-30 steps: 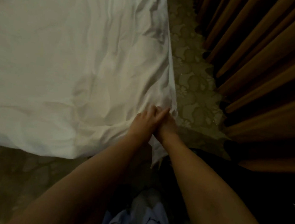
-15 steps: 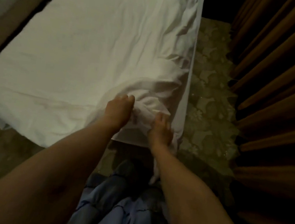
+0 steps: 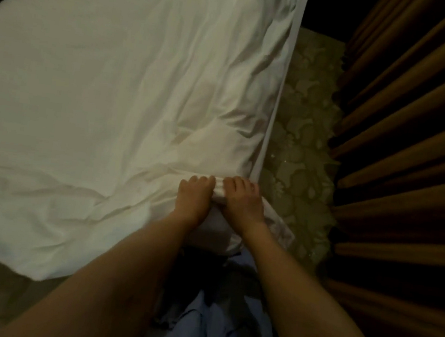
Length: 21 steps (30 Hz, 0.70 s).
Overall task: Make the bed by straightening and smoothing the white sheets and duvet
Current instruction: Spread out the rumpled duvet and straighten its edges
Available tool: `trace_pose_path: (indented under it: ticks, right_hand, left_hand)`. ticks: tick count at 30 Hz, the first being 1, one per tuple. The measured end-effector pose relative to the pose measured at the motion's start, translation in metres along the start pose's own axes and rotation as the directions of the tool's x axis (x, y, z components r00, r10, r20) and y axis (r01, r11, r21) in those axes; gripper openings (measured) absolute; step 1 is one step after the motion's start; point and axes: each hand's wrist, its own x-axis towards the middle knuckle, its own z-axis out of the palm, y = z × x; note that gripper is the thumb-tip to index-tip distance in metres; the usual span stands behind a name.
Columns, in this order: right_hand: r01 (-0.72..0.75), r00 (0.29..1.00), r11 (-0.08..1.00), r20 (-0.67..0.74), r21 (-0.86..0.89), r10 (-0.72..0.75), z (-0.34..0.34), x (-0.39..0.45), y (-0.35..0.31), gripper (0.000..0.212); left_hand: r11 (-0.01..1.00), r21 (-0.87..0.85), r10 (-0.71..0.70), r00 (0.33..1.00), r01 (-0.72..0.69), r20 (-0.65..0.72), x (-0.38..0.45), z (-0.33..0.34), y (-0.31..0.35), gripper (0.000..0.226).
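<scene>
Dim light fills the room, and the patterned carpet (image 3: 300, 138) runs as a strip along the right side of the bed, between the mattress edge and the long brown curtains (image 3: 416, 136) that hang in deep folds at the far right. More of that carpet shows at the near left, below the foot of the bed.

Across most of my view lies the white duvet (image 3: 98, 97), spread over the bed from the far end to the near edge. Its left half is fairly flat; toward the right it is creased, with a cluster of wrinkles fanning out from the near right corner. Along the right side a narrow white band of sheet (image 3: 280, 91) shows beside the duvet's edge.

Both my hands are at that near right corner, side by side and almost touching. My left hand (image 3: 194, 200) has its fingers curled down over a bunched fold of the duvet, grasping it. My right hand (image 3: 242, 201) sits just to the right, fingers likewise curled over the same bunch of white cloth, which shows between the two hands. Below my right wrist a loose flap of the white fabric hangs off the corner toward the floor.

Near the bottom, between my bare forearms, I see my light blue clothing (image 3: 212, 329).
</scene>
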Motion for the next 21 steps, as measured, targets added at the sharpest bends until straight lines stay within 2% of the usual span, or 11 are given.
trace_pose_path:
  ticks: [2, 4, 6, 7, 10, 11, 13, 15, 16, 18, 21]
  right_hand:
    - [-0.025, 0.996, 1.0, 0.086, 0.018, 0.023, 0.007, 0.0, 0.016, 0.059]
    - [-0.085, 0.961, 0.996, 0.264, -0.019, 0.087, 0.018, -0.005, 0.035, 0.077]
    - [-0.13, 0.887, 0.992, 0.447, 0.0, 0.116, 0.03, -0.007, 0.061, 0.065]
    - [-0.099, 0.883, 0.994, 0.466, 0.055, 0.062, 0.035, -0.002, 0.073, 0.052]
    - [0.114, 0.899, 0.97, 0.392, 0.215, -0.193, 0.03, 0.03, 0.097, 0.039]
    - [0.182, 0.889, 0.952, 0.372, 0.245, -0.265, 0.025, 0.041, 0.101, 0.038]
    - [0.339, 0.87, 0.905, 0.28, 0.258, -0.406, 0.014, 0.053, 0.109, 0.033]
    - [0.474, 0.829, 0.834, 0.176, 0.284, -0.531, 0.006, 0.048, 0.115, 0.038]
    - [0.534, 0.811, 0.8, 0.101, 0.275, -0.576, 0.005, 0.044, 0.119, 0.043]
    - [0.587, 0.79, 0.765, 0.021, 0.264, -0.613, 0.005, 0.033, 0.124, 0.043]
    - [0.537, 0.806, 0.764, 0.05, 0.357, -0.59, 0.018, 0.018, 0.126, 0.033]
  left_hand:
    - [0.997, -0.001, -0.08, 0.996, 0.081, -0.026, 0.009, 0.001, -0.002, 0.035]
    - [0.988, 0.009, -0.153, 0.986, 0.154, -0.072, 0.017, -0.001, -0.009, 0.03]
    - [0.975, 0.031, -0.218, 0.973, 0.221, -0.08, 0.023, -0.007, -0.015, 0.026]
    - [0.963, 0.048, -0.261, 0.964, 0.264, -0.06, 0.025, -0.01, -0.015, 0.026]
    - [0.929, 0.117, -0.354, 0.935, 0.352, -0.005, 0.028, -0.01, 0.005, 0.04]
    - [0.94, 0.112, -0.324, 0.946, 0.323, -0.011, 0.028, -0.007, 0.018, 0.05]
    - [0.982, 0.081, -0.171, 0.985, 0.172, -0.026, 0.028, -0.002, 0.046, 0.071]
    - [0.994, 0.03, -0.106, 0.994, 0.106, -0.013, 0.025, 0.001, 0.076, 0.08]
    - [0.991, 0.018, -0.131, 0.991, 0.131, -0.028, 0.025, 0.003, 0.092, 0.08]
    - [0.952, -0.033, -0.307, 0.951, 0.306, -0.028, 0.024, 0.006, 0.115, 0.072]
    - [0.856, 0.005, -0.516, 0.856, 0.517, 0.034, 0.011, 0.01, 0.127, 0.037]
